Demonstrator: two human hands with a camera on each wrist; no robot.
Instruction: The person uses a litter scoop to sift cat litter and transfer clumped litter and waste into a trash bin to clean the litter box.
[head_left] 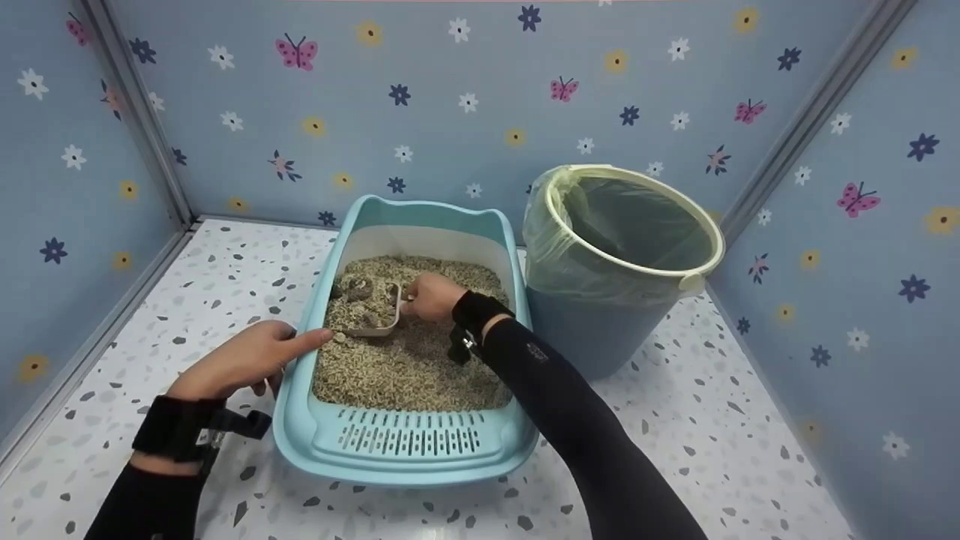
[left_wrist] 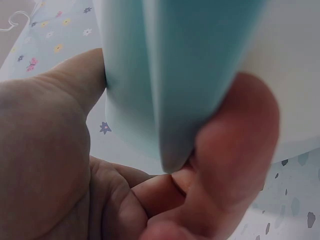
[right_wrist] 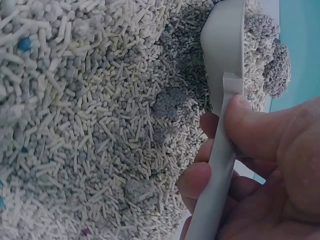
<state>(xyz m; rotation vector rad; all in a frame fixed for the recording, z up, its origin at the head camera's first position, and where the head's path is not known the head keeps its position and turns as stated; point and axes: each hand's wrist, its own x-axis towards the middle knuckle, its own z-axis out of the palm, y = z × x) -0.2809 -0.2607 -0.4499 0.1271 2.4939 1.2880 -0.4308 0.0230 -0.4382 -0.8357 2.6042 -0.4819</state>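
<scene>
A light-blue litter box (head_left: 401,474) filled with pellet cat litter (head_left: 386,376) stands on the floor. My left hand (head_left: 244,358) grips its left rim, thumb on one side and fingers curled under the edge, as the left wrist view shows. Inside the box, my right hand (head_left: 435,297) holds a pale litter scoop (right_wrist: 224,55) by its handle, fingers wrapped round it and thumb along the top. The scoop lies low in the litter near the left wall, with pellets and grey clumps (right_wrist: 277,68) in and around its bowl. Another grey clump (right_wrist: 169,102) sits in the litter beside it.
Right of the box, close to its side, stands a blue bin (head_left: 600,330) lined with a yellowish bag (head_left: 544,232) under a cream ring. Flower-patterned walls (head_left: 480,97) enclose the speckled floor (head_left: 217,285) behind and on both sides.
</scene>
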